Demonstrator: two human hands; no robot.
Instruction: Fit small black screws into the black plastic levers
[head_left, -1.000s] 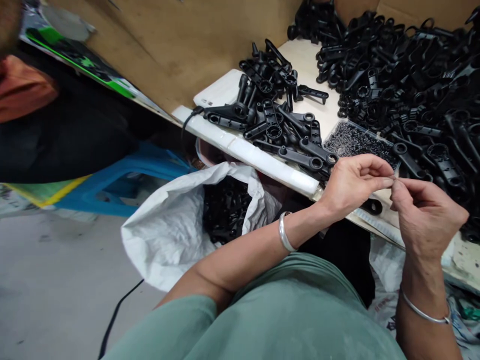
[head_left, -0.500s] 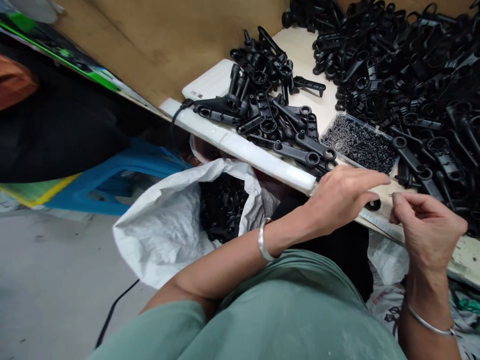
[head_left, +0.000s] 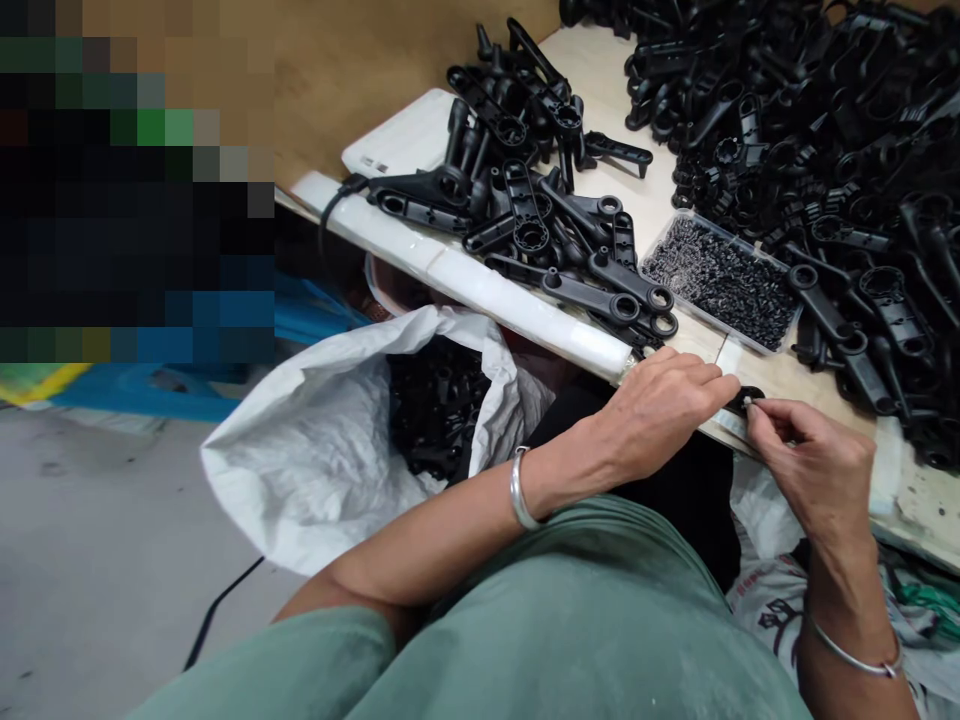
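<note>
My left hand (head_left: 667, 405) is closed at the front edge of the table, its fingers curled over a black plastic crank arm (head_left: 745, 394). Only the ringed end of that arm shows past my fingertips; the rest is hidden. My right hand (head_left: 814, 455) pinches a tiny pale screw-like piece (head_left: 748, 402) between thumb and forefinger, right at the ringed end. Just beyond both hands lies a clear plastic box (head_left: 776, 350) full of small dark pieces with metallic glints.
Black crank arms (head_left: 562, 290) lie piled at the left, with a larger heap of black parts (head_left: 787, 150) at the right. A white sack (head_left: 300, 470) holding black parts stands open below the table edge (head_left: 480, 285). A white flat box (head_left: 397, 135) sits behind.
My right hand has moved left, bringing the tiny piece to the ringed end of the crank arm. My left fingers, stretched out before, have curled in.
</note>
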